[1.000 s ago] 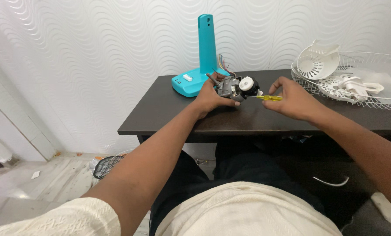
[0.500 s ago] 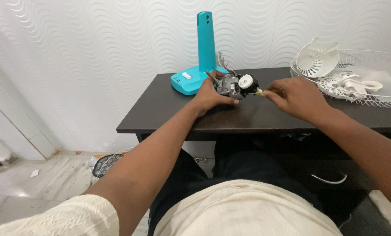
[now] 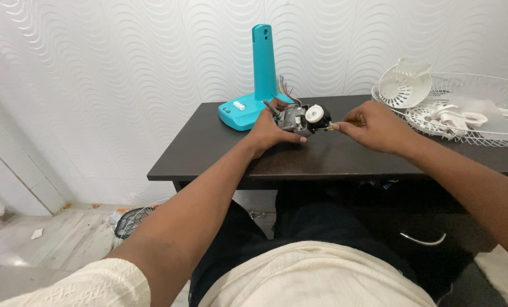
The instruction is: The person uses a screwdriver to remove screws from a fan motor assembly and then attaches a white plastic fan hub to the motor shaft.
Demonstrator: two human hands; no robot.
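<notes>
My left hand [image 3: 268, 132] grips motor [image 3: 299, 118]; right hand [image 3: 373, 126] pinches screwdriver [image 3: 334, 126] at its screw. Next: steady, square turning.

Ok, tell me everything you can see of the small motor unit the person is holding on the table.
The motor unit is a small grey metal block with a white round part on its right end and a thin shaft sticking out up and left. Coloured wires run from behind it toward the teal fan stand. It sits low over the dark table. The left hand grips it from the left; the right hand puts a thin yellow-handled tool to its right side.
</notes>
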